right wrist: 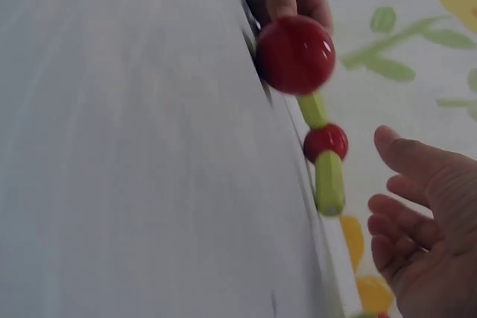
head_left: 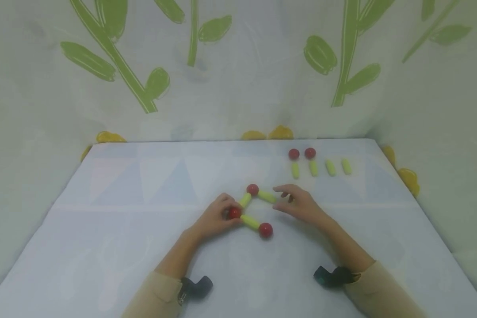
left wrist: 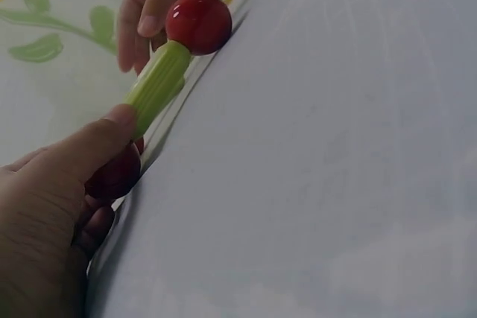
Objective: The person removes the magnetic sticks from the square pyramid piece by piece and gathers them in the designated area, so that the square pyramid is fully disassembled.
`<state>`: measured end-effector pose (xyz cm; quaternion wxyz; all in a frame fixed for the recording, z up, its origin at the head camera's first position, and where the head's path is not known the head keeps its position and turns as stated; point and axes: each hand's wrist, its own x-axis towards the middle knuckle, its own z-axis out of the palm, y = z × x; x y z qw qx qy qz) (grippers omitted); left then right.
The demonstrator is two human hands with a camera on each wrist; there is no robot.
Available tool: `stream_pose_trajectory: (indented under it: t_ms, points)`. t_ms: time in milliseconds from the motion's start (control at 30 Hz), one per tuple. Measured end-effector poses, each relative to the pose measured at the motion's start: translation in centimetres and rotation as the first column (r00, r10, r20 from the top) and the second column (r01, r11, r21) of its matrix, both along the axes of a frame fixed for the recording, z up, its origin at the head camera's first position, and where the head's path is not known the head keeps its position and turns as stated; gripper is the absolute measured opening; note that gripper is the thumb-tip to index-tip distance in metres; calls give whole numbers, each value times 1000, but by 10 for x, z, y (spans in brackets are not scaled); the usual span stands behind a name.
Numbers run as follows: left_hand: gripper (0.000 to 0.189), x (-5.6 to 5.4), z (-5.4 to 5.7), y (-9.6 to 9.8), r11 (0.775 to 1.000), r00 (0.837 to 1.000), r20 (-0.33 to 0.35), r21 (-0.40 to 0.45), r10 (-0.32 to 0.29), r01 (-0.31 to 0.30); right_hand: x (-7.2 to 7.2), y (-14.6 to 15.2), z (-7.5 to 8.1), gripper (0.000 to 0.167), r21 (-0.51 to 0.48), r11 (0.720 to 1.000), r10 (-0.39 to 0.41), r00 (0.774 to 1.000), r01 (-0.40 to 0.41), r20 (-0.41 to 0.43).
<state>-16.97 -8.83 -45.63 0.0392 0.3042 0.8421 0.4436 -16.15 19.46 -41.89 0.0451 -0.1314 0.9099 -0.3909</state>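
Observation:
My left hand [head_left: 214,217] grips a red ball [head_left: 235,213] at the corner of a chain of red balls and yellow-green rods on the table. From that ball one rod [head_left: 245,201] runs up to the far red ball [head_left: 252,190], and another rod [head_left: 250,222] leads to the near red ball [head_left: 265,230]. A third rod [head_left: 266,196] sticks out rightward from the far ball, its other end free. My right hand [head_left: 302,205] hovers beside that free end, thumb and fingers parted; the right wrist view shows nothing between them.
Toward the back right of the white table [head_left: 115,247] lie two loose red balls [head_left: 294,153] and several loose rods [head_left: 330,168] in a row. A pale wall [head_left: 238,97] with leaf prints rises behind the table's back edge.

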Motion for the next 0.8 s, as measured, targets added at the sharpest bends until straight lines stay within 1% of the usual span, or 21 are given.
stream_pose_trajectory:
  t_ms: [100,167,233,333,433,500,600,700,800]
  points:
    - [30,2,0,-3,1000,1000,-6,10,13,-13,-5,-17,-2,48,-1,999,41,999,-41,14]
    - [29,3,0,-4,1000,1000,1,13,18,-18,-9,-26,-4,47,3,999,51,998,-51,21]
    - [29,4,-1,-6,1000,1000,11,16,18,-18,-13,-34,-8,45,10,999,35,998,-36,42]
    - [29,4,-2,-7,1000,1000,20,22,7,-7,-16,-40,-12,42,23,999,-25,995,23,100]
    - [29,3,-2,-7,1000,1000,21,22,-1,1,-19,-42,-16,37,32,997,-71,989,67,127]
    - [30,2,-3,-6,1000,1000,19,27,-4,3,-19,-41,-17,35,35,997,-75,991,71,113]
    - [30,2,-3,-6,999,1000,20,31,-8,8,-19,-39,-16,32,34,998,-59,996,57,67]
    - [30,2,-3,-6,999,1000,18,34,-14,13,-20,-38,-16,31,34,999,-29,999,28,18]
    - [30,3,-2,-7,999,1000,18,33,-14,14,-20,-38,-17,30,71,997,13,999,-10,-39]
